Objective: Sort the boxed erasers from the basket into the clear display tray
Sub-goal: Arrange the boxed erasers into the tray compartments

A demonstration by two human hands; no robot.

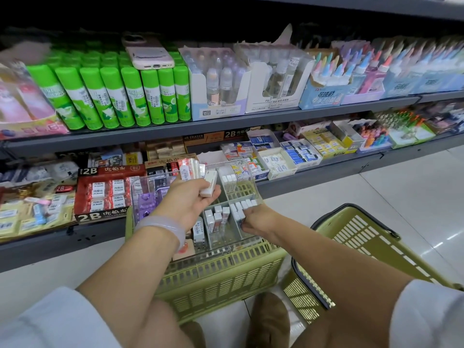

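Currently we hold a small stack of boxed erasers [209, 183] in the left hand [193, 199], palm turned up above the clear display tray [247, 241], so that spare stock stays within reach of the compartments while the other hand does the placing. Our right hand [253, 218] is down at the tray's near-right compartment, fingers curled around the white eraser row [242, 207] there, apparently seating or squaring a box on end; standing them upright likely lets more fit per cell. The tray rests across the top of the green basket [221, 275], with further erasers visible beneath it. A second green basket [364, 247] sits just to the right on the floor. Open room remains in the far-right compartment [244, 190], where the grid floor shows bare. The tray's near wall overhangs the basket rim, so we judge that downward pressure at that edge could tip it. The shelf edge [100, 232] stands close behind, limiting forward travel.
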